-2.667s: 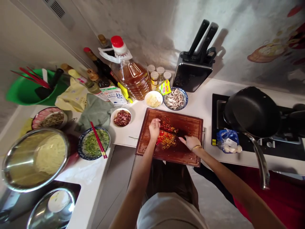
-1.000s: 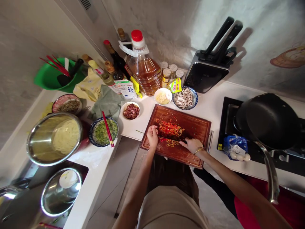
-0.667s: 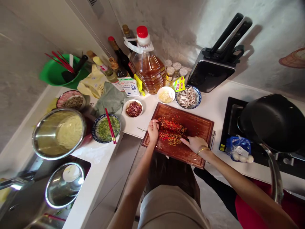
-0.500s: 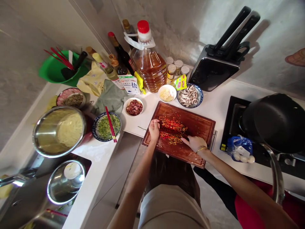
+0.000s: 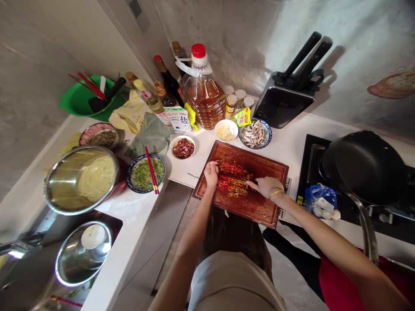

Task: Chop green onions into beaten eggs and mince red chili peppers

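Observation:
On the brown wooden cutting board (image 5: 266,164) lie chopped red and green chili peppers (image 5: 233,169), in rows either side of a kitchen knife (image 5: 236,178). My right hand (image 5: 266,187) is closed round the knife's dark handle, thumb toward the blade. At the blade's other end my left hand (image 5: 211,173) is closed, fingers curled over the tip, though its exact grip is small and partly hidden. Behind the board stand a white bowl of chopped garlic (image 5: 226,130) and a blue-rimmed bowl of sliced mushrooms (image 5: 255,134).
Left are a bowl of dark red meat (image 5: 183,147), a green mixture bowl (image 5: 145,172) with red chopsticks (image 5: 151,169), and a steel pot (image 5: 53,185) of noodles. An oil jug (image 5: 204,97) and knife block (image 5: 285,101) stand behind; a black wok (image 5: 369,168) sits right.
The view has shifted slightly. The knife and my right hand have moved a little along the chopped peppers; my left hand stays by the blade's tip.

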Demonstrator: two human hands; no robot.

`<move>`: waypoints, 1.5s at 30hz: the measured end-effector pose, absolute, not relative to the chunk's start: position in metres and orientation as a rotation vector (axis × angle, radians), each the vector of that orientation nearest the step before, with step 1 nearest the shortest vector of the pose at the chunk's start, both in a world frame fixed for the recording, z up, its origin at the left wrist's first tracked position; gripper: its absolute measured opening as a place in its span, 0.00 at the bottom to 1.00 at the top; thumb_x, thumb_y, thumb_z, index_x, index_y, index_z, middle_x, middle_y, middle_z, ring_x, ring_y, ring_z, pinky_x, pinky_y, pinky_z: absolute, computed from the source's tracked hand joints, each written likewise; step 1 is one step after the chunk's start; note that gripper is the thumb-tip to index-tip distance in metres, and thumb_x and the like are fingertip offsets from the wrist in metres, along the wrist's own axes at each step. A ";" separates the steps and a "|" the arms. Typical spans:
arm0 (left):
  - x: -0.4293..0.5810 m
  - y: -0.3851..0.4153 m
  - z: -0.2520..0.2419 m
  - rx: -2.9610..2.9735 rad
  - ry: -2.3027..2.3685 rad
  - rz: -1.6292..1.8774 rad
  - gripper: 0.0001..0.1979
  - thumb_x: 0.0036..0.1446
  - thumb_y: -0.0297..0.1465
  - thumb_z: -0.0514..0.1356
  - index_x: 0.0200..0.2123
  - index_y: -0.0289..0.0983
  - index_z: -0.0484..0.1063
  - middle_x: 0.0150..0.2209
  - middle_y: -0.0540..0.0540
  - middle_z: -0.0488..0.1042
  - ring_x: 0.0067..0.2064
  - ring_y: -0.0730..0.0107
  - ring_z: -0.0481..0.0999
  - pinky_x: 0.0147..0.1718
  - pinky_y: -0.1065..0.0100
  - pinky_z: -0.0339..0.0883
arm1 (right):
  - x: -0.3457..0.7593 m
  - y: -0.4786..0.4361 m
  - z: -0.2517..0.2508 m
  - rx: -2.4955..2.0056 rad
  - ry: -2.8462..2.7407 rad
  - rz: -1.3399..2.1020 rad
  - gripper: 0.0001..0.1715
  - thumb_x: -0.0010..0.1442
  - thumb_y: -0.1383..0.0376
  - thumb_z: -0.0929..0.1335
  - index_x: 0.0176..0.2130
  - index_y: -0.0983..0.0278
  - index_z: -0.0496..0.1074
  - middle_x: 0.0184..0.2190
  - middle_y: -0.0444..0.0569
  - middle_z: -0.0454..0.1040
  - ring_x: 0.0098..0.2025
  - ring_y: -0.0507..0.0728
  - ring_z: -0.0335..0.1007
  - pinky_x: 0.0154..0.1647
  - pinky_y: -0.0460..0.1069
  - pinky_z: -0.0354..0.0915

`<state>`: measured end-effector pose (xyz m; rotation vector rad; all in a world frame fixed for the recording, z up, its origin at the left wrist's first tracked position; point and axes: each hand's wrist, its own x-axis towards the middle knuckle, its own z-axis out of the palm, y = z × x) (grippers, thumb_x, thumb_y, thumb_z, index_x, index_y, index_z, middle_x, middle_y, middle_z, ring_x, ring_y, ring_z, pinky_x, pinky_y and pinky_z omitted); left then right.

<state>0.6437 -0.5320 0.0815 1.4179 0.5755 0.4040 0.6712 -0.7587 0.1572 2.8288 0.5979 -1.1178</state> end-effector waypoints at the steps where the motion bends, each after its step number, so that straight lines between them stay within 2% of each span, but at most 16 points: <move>1: 0.645 -0.534 0.077 1.402 0.572 0.401 0.18 0.58 0.45 0.51 0.29 0.36 0.65 0.17 0.56 0.57 0.19 0.80 0.56 0.21 0.74 0.51 | 0.674 -0.759 0.154 2.816 0.606 -1.125 0.48 0.54 0.36 0.45 0.39 0.62 0.75 0.34 0.56 0.77 0.38 0.62 0.74 0.37 0.52 0.65; 7: 0.650 -0.545 0.076 1.433 0.538 0.360 0.16 0.56 0.43 0.55 0.29 0.35 0.67 0.18 0.55 0.59 0.20 0.80 0.58 0.21 0.75 0.52 | 0.673 -0.769 0.133 2.831 0.573 -1.077 0.45 0.58 0.39 0.46 0.42 0.63 0.74 0.36 0.56 0.77 0.40 0.61 0.74 0.38 0.51 0.65; 14: 0.636 -0.521 0.096 1.472 0.484 0.337 0.16 0.59 0.43 0.51 0.31 0.36 0.66 0.17 0.56 0.58 0.19 0.80 0.57 0.21 0.76 0.53 | 0.644 -0.757 0.160 2.908 0.615 -1.089 0.48 0.56 0.38 0.43 0.39 0.62 0.74 0.34 0.57 0.77 0.38 0.62 0.74 0.37 0.52 0.65; 21: 0.605 -0.529 0.091 1.452 0.605 0.329 0.16 0.58 0.43 0.52 0.30 0.36 0.66 0.17 0.56 0.57 0.19 0.80 0.56 0.20 0.76 0.51 | 0.626 -0.757 0.161 2.818 0.600 -1.207 0.46 0.57 0.39 0.44 0.39 0.62 0.74 0.35 0.56 0.77 0.40 0.63 0.73 0.37 0.53 0.64; 26: 0.580 -0.551 0.095 1.451 0.697 0.409 0.15 0.60 0.42 0.51 0.32 0.35 0.66 0.18 0.56 0.57 0.19 0.80 0.57 0.21 0.76 0.52 | 0.633 -0.771 0.155 2.731 0.699 -1.173 0.44 0.56 0.38 0.46 0.40 0.60 0.73 0.34 0.55 0.77 0.39 0.62 0.74 0.36 0.52 0.64; 31: 0.570 -0.556 0.095 1.425 0.801 0.536 0.15 0.60 0.42 0.50 0.33 0.36 0.65 0.19 0.56 0.58 0.20 0.80 0.58 0.23 0.75 0.55 | 0.660 -0.766 0.149 2.686 0.856 -1.130 0.46 0.54 0.36 0.46 0.40 0.60 0.74 0.35 0.55 0.77 0.38 0.62 0.74 0.37 0.53 0.64; 42: 0.586 -0.556 0.076 1.301 0.838 0.567 0.16 0.58 0.44 0.52 0.30 0.36 0.64 0.20 0.55 0.56 0.20 0.81 0.55 0.19 0.75 0.49 | 0.663 -0.761 0.135 2.653 0.809 -1.109 0.47 0.54 0.36 0.45 0.41 0.60 0.75 0.35 0.54 0.77 0.39 0.61 0.74 0.37 0.51 0.65; 45: 0.586 -0.557 0.075 1.348 0.817 0.538 0.16 0.58 0.44 0.51 0.30 0.36 0.65 0.19 0.55 0.55 0.20 0.80 0.55 0.20 0.76 0.50 | 0.653 -0.762 0.132 2.676 0.753 -1.058 0.44 0.56 0.38 0.46 0.42 0.60 0.74 0.35 0.53 0.77 0.39 0.60 0.74 0.38 0.50 0.64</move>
